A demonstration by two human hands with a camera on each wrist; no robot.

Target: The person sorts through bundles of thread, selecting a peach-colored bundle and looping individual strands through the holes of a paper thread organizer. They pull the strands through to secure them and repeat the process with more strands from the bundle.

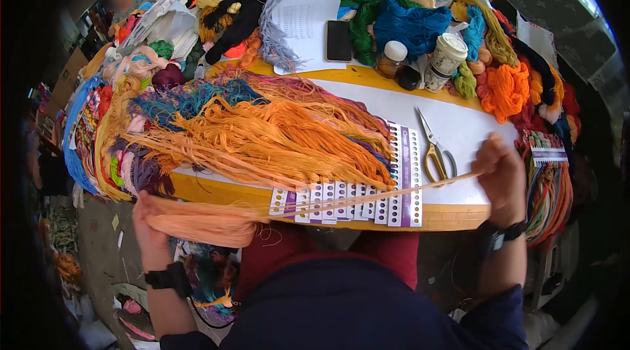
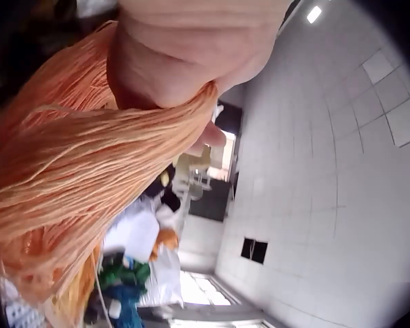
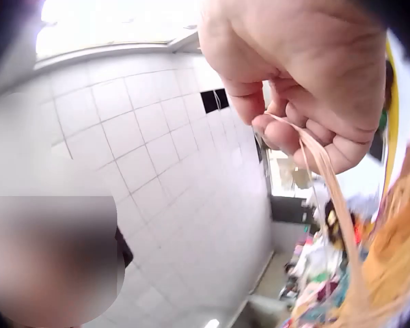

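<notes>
My left hand (image 1: 151, 222) grips a thick skein of peach thread (image 1: 203, 221) at the front left of the table. In the left wrist view the thread (image 2: 89, 164) fans out below the curled hand (image 2: 191, 55). Out to the right, my right hand (image 1: 500, 176) pinches a thin bundle of strands (image 3: 338, 198), which stretches taut from the skein across the table front. Behind it lies a large spread of orange thread (image 1: 262, 133), fastened along punched white-and-purple cards (image 1: 408, 173). Gold-handled scissors (image 1: 436, 153) lie near the right hand.
A phone (image 1: 338, 41) rests on a printed sheet (image 1: 305, 19) at the back. A patterned cup (image 1: 446, 61) and a jar (image 1: 392, 58) stand to its right. Heaped skeins line the table's left side and back, with blue thread (image 1: 410, 25) among them. Another threaded card (image 1: 550, 153) hangs at right.
</notes>
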